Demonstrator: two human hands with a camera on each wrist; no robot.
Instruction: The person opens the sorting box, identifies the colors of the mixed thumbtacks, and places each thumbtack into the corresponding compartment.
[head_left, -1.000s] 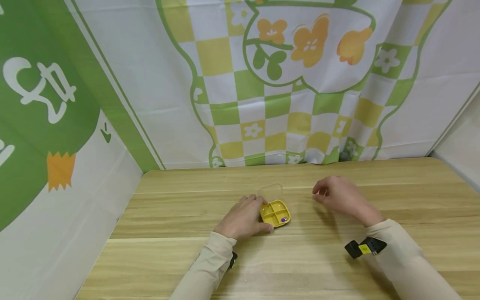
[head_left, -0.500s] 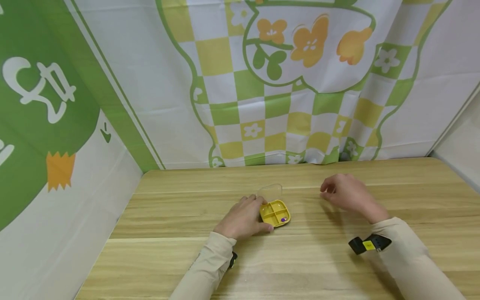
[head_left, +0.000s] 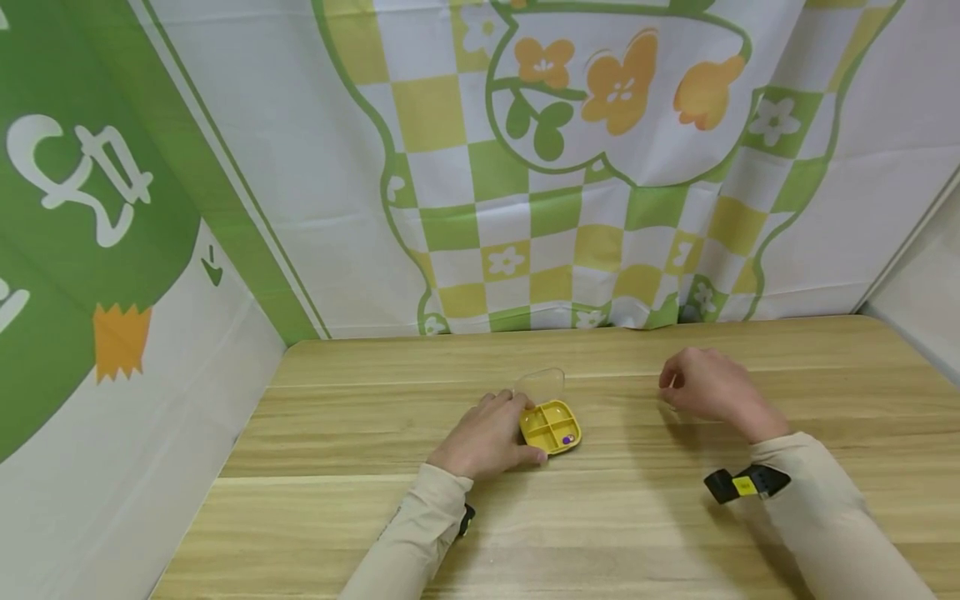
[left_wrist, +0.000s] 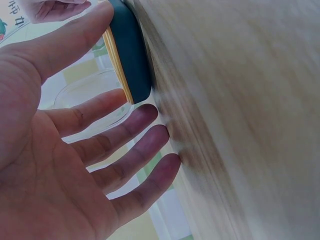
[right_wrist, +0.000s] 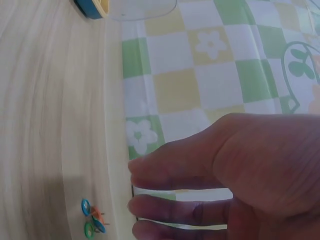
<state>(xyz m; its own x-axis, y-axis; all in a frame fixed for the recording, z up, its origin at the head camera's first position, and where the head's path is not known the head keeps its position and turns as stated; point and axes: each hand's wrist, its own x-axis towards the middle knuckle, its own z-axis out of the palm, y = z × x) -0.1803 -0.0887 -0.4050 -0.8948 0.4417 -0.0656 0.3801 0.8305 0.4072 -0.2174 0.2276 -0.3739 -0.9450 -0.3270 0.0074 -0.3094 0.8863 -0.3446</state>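
My left hand (head_left: 483, 437) holds a small box (head_left: 551, 427) between thumb and index finger, at opposite ends. Its yellow inside has several compartments, and the left wrist view shows a dark teal base (left_wrist: 132, 55). A clear lid (head_left: 543, 384) stands open behind it. Small purple and pale pieces (head_left: 567, 439) lie in the front right compartment. Over the table to the right, my right hand (head_left: 708, 387) has loosely bent fingers with nothing between them. In the right wrist view, several thumbtacks (right_wrist: 94, 218), blue, orange and green, lie on the table near its fingertips; the head view hides them.
The wooden table (head_left: 375, 533) spreads out around both hands. A patterned green, yellow and white cloth (head_left: 555, 208) hangs along its back edge, and another printed cloth (head_left: 105, 250) stands at the left side.
My right hand has moved away from the box, to the right, over the last second. The left hand and the box have stayed where they were.
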